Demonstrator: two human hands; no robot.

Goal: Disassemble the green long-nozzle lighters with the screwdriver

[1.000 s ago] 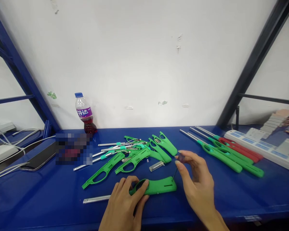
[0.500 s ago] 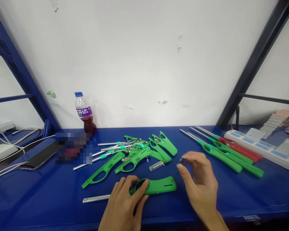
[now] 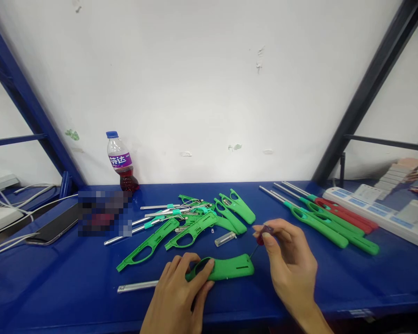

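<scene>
A green long-nosed lighter lies flat at the front of the blue table, its metal tube pointing left. My left hand is closed around it near the trigger opening and presses it down. Pinched in the fingers of my right hand is a small screwdriver with a dark red handle. Its thin shaft slants down to the hole at the lighter's right end. Just behind lies a clear fuel tank, near a pile of green casing halves and metal tubes with wires.
Several lighters, green and red, lie at the right beside a white power strip. A bottle stands at the back left, and a phone with white cables lies at the left. A wall closes off the back.
The fingers of my right hand have shifted around the screwdriver, and more of its red handle shows. My left hand and the lighter stay in place; the view has moved slightly.
</scene>
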